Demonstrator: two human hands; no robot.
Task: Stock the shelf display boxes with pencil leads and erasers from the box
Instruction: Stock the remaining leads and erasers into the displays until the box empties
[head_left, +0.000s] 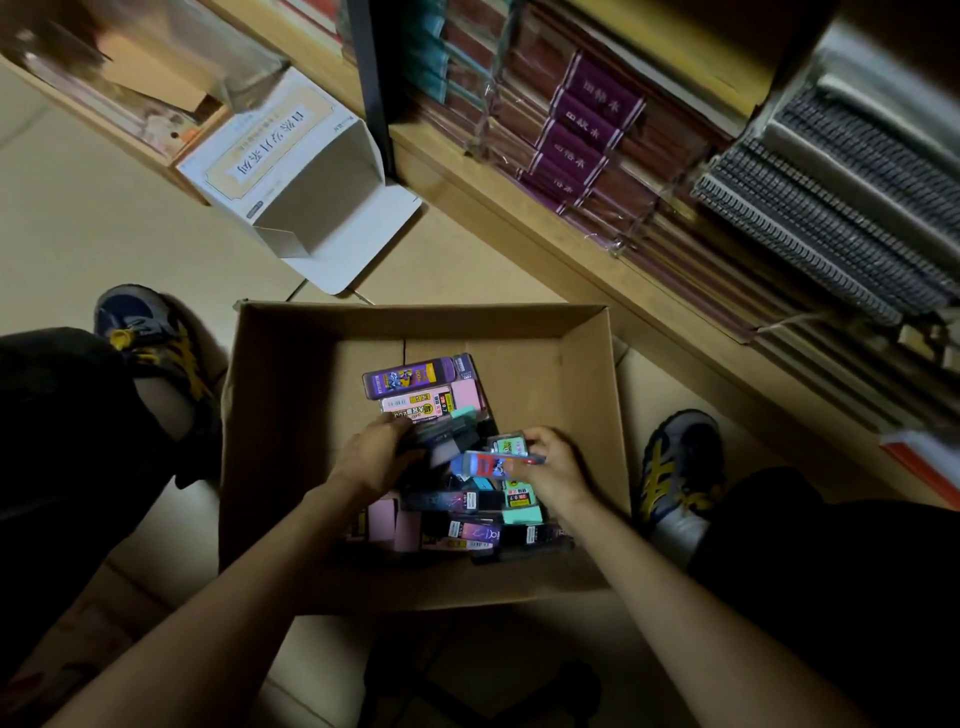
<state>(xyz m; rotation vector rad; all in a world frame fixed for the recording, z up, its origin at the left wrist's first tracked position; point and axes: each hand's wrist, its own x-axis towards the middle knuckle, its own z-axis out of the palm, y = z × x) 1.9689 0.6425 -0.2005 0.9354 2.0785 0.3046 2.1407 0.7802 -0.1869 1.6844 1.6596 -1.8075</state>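
While crouched over the cardboard box (291, 415) on the floor, reaching into the heap of small packs (467, 519) at its near end. Grips a blurred dark bundle (441, 436) with the curled fingers of the left hand (374, 457); pinches a slim red-and-blue case (493, 462) in the right hand (556, 467), just beside. Farther out: purple pack (415, 376) flat near the box's middle, white display box (291, 171) open-ended against the wooden shelf (519, 208) of notebooks (587, 130).
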